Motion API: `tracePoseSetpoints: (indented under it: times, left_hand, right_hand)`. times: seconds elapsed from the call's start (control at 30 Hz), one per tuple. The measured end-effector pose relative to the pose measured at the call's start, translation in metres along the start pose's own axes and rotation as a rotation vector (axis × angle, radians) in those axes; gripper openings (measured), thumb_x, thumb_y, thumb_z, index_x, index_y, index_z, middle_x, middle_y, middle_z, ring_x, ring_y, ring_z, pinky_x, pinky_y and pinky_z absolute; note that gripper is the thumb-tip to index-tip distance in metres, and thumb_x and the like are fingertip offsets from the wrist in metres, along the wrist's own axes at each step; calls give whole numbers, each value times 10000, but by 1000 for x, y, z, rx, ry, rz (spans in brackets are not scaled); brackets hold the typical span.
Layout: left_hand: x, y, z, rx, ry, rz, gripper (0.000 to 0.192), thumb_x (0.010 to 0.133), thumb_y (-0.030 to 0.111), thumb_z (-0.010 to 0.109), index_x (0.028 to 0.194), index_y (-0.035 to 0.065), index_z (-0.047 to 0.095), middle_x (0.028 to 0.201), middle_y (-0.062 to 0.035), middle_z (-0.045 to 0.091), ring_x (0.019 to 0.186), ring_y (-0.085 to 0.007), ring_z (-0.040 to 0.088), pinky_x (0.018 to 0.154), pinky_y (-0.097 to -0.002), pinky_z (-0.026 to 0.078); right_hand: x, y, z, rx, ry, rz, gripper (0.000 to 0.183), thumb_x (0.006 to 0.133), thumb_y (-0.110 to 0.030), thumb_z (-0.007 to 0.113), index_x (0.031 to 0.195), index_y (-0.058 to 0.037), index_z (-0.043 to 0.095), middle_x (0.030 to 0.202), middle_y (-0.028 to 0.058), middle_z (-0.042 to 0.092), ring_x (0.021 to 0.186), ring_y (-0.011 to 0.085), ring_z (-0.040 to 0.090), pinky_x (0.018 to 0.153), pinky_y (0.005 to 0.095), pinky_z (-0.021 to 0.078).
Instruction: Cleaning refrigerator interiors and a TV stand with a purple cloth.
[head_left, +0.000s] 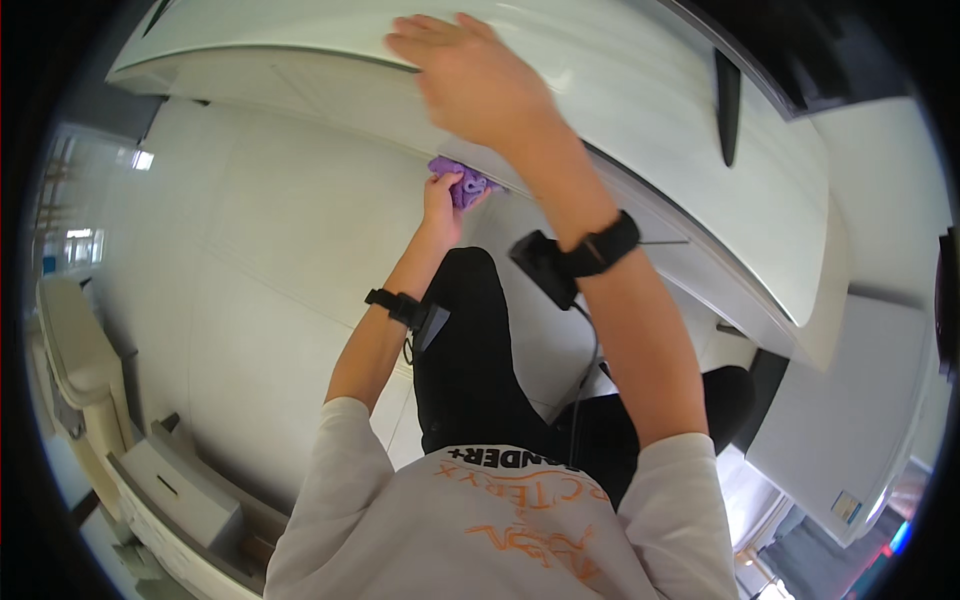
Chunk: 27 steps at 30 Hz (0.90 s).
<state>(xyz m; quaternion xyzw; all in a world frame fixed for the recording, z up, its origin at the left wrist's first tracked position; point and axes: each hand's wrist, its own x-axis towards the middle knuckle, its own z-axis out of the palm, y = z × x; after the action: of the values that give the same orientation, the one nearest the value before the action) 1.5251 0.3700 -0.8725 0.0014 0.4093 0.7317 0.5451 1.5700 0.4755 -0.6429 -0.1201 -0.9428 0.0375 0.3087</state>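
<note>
My left hand (441, 208) grips a crumpled purple cloth (472, 184) low against the front of a long white cabinet (330, 86), near its bottom edge. The thumb lies over the cloth, and part of the cloth is hidden in the palm. Higher up, my right hand (484, 82) is stretched over the front edge of the cabinet's glossy white top (630, 90). Its fingers point away from me, slightly blurred, with nothing in them. Whether that palm presses on the top cannot be made out.
A black television (840, 60) with a dark foot (727, 109) stands on the cabinet at right. Close by on the right is a white box-shaped appliance (840, 405). Pale floor tiles (247, 225) stretch left towards a cream seat (82, 345) and a table with a grey drawer (176, 480).
</note>
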Motion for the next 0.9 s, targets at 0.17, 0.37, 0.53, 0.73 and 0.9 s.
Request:
tracePoseSetpoints:
  times: [0.17,0.37,0.53,0.73,0.9]
  left_hand:
    - [0,-67,7,154,-200,-205,254,896,86,562,1127,-19,558,1111,-159,645,1048,-293,644,947,-469,530]
    - [-34,-141,60,147,-369,-454,245,947,74,541,1151,-61,536,1152,-183,618,1077,-290,615,1007,-422,482]
    - [-60,-164,98,-131,-232,-649,233,946,35,508,1139,-96,500,1179,-213,594,1098,-344,596,1035,-531,460]
    - [-62,-149,92,-141,-101,-632,145,928,56,550,1058,0,582,1085,-121,636,1031,-252,621,951,-481,515]
    - [-28,-77,28,-81,44,-295,204,886,49,609,1083,2,589,1121,-147,636,1099,-286,600,978,-523,499]
  right_hand:
    - [10,-11,-12,77,-73,89,430,795,-35,551,1218,-75,618,1365,87,566,1305,208,486,1151,454,300]
    - [19,-18,-13,97,-83,212,223,804,-107,592,974,-142,732,1101,23,679,1139,162,590,1118,401,332]
    - [34,-31,-15,134,-208,230,187,811,-117,607,921,-162,751,1018,22,701,1072,169,625,1118,398,323]
    - [20,-25,-21,111,-195,230,176,822,-116,606,916,-158,749,1021,18,700,1073,174,625,1144,389,297]
    - [24,-21,-27,98,-218,212,226,820,-114,610,1009,-153,728,1091,4,682,1114,166,607,1156,379,288]
